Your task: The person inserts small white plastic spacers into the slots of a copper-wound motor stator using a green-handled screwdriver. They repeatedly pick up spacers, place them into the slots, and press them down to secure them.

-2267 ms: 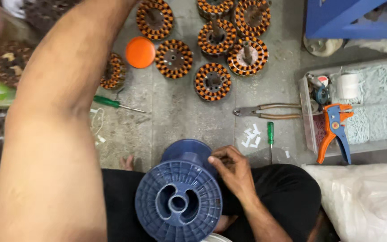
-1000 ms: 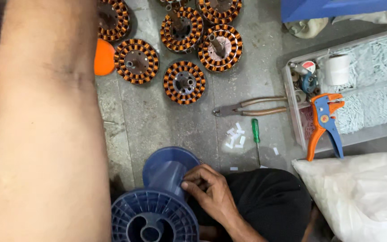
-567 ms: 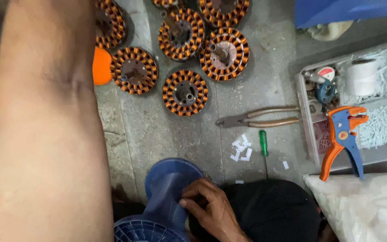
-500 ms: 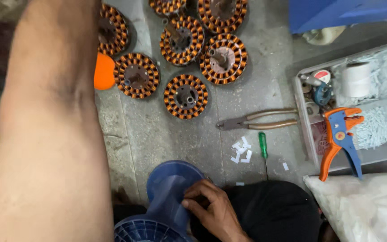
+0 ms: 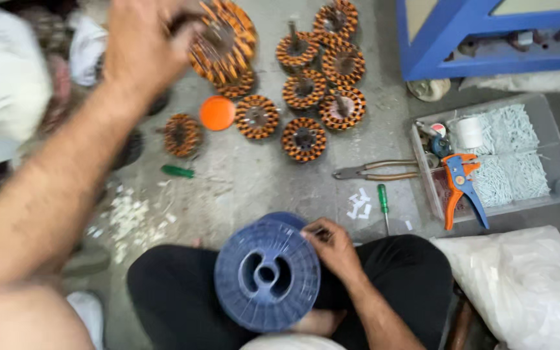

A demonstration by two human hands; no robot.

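- My left hand [image 5: 142, 48] is stretched out over the floor, fingers closed round one wound stator [image 5: 218, 40], orange and black; it is lifted clear of the cluster and tilted, though blur hides exactly how the fingers sit on it
- My right hand [image 5: 333, 244] rests at the upper right rim of the blue spool [image 5: 267, 273]; thumb and fingers are pinched together there, I judge on a fine wire end, but the strand itself is too thin to see
- The spool stands in my lap between my black-trousered legs, flange facing up, so the rim is close under that hand and the reel cannot roll away
- The other stators [image 5: 322, 84] lie grouped on the concrete floor beyond my knees, within an arm's stretch; an orange lid [image 5: 218, 113] sits among them
- Pliers [image 5: 374, 172] and a green screwdriver [image 5: 382, 198] lie just right of the group, near white paper scraps [image 5: 359, 206]
- A clear tray [image 5: 549, 194] further right holds white slips, a tape roll and an orange-and-blue stripping tool [image 5: 460, 188] resting across its edge, handy to my right side
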